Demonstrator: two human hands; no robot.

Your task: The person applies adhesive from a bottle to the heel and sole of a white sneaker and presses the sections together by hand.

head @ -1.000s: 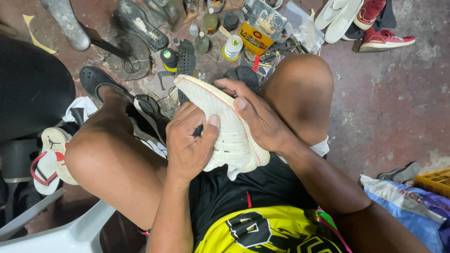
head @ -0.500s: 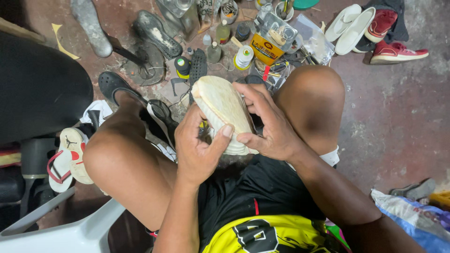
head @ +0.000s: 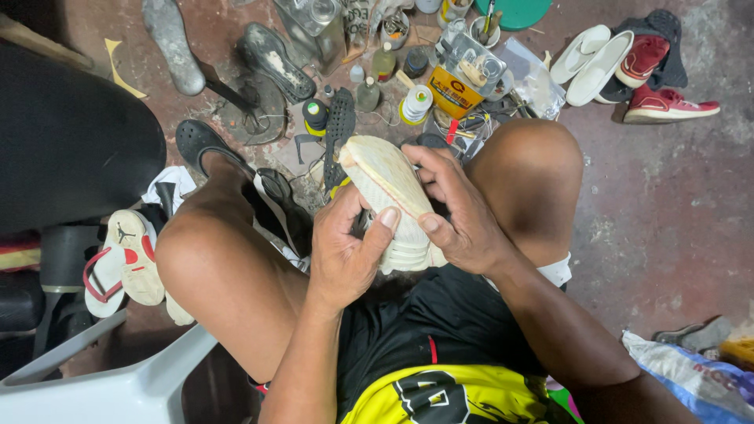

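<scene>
- Cream-white low sneaker with ribbed rubber sole (head: 389, 196) is held sole-up between the knees, over the lap, toe pointing away from the person.
- Left hand (head: 342, 251): grip clenched on the near side of the shoe, thumb (head: 383, 224) pressed onto the sole. Something may be pinched in the fist; can't tell.
- Right hand (head: 463, 212): grip clenched over the far edge, fingers curled round the upper, thumb on the sole beside the left thumb.
- Handling, my read: light, one hand could carry it. Sole looks stiff along its length and grooved, so not slippery. Upper is soft and will collapse under a squeeze.
- Best hold looks like the sole edge at mid-length, thumbs on the tread, as both hands do now. Toe and heel are the firmer ends.
- Not fragile, though the sole-to-upper seam is the likely weak line under twisting.
- On the floor (head: 667, 204) beyond the knees: black iron shoe last stand (head: 259, 102), thread spools (head: 415, 104), small bottles (head: 369, 94), yellow tin (head: 454, 93), loose dark soles.
- Red sneaker (head: 667, 106) and white slip-ons (head: 585, 63) lie well apart, far right.
- White-and-red flip-flop (head: 126, 263) near the left leg; white plastic chair (head: 118, 385) under the person.
</scene>
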